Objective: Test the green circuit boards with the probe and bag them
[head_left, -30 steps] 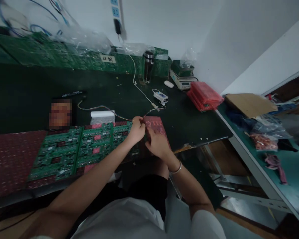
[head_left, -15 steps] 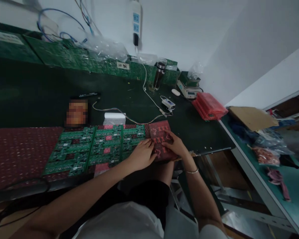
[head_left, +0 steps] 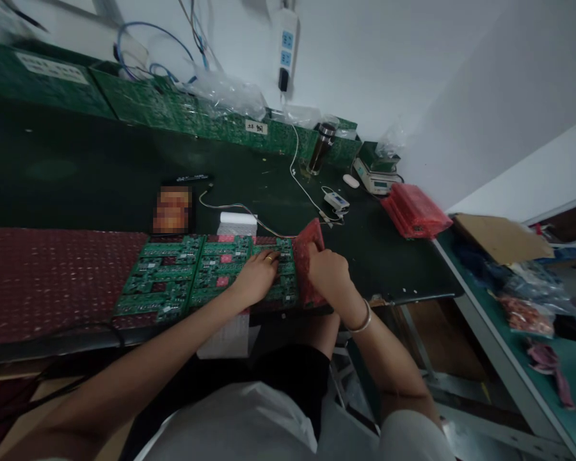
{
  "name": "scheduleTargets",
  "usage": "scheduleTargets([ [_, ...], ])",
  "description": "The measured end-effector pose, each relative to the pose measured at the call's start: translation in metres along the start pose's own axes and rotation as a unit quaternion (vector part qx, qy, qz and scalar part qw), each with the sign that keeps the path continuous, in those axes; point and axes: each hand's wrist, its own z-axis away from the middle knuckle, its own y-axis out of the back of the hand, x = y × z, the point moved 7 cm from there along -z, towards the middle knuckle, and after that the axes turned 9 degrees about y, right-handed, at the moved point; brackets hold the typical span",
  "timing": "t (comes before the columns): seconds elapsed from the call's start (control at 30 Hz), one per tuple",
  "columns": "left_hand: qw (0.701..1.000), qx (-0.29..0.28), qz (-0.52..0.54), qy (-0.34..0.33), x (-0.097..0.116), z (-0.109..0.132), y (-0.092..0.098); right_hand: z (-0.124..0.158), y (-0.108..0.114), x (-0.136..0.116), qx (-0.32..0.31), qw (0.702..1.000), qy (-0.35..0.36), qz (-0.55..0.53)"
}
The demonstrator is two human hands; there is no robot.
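Green circuit boards lie side by side on a long strip of red bubble wrap along the table's front edge. My left hand rests on the rightmost board, fingers stretched across it, partly covering it. My right hand is closed on the raised right end of the bubble wrap, which stands tilted up beside that board. The fingertips behind this flap are hidden.
Behind the boards are a white roll, a pixelated object, a pen and cables. Farther back stand a bottle, a scale and green bins. Folded red bubble wrap lies at right.
The bubble wrap end, lying flat under both hands before, is now lifted upright by my right hand. My left hand has moved left onto the board. The camera view has shifted slightly.
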Motion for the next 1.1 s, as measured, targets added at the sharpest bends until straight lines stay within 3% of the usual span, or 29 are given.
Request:
scheduleTargets([
  [0.23,0.998,0.018,0.052,-0.014,0.001,-0.006,-0.007,-0.007,0.005,-0.033,0.0,0.994,0.102,-0.029],
  [0.4,0.994,0.066,0.072,0.04,-0.043,0.002,0.017,-0.018,-0.01,-0.065,0.003,0.988,0.132,-0.083],
  [0.5,0.991,0.089,0.055,0.088,-0.073,0.022,0.027,-0.026,-0.025,-0.094,-0.004,0.986,0.144,-0.088],
  [0.6,0.99,0.102,0.031,0.088,-0.082,0.049,0.025,-0.027,-0.039,-0.107,-0.014,0.984,0.151,-0.091],
  [0.7,0.994,0.108,0.014,0.024,-0.068,0.07,0.016,-0.02,-0.043,-0.088,0.044,0.977,0.144,-0.152],
  [0.77,0.995,0.1,0.004,-0.02,-0.054,0.079,0.008,-0.014,-0.046,-0.057,0.105,0.973,0.073,-0.19],
  [0.87,0.994,0.096,-0.021,-0.04,-0.039,0.082,0.003,-0.009,-0.063,-0.021,0.118,0.96,-0.003,-0.255],
  [1.0,0.995,0.084,-0.042,-0.039,-0.044,0.081,0.006,-0.016,-0.065,-0.028,0.093,0.915,0.094,-0.381],
  [1.1,0.994,0.094,-0.063,-0.002,-0.066,0.087,0.012,-0.023,-0.049,-0.041,0.043,0.93,0.115,-0.346],
])
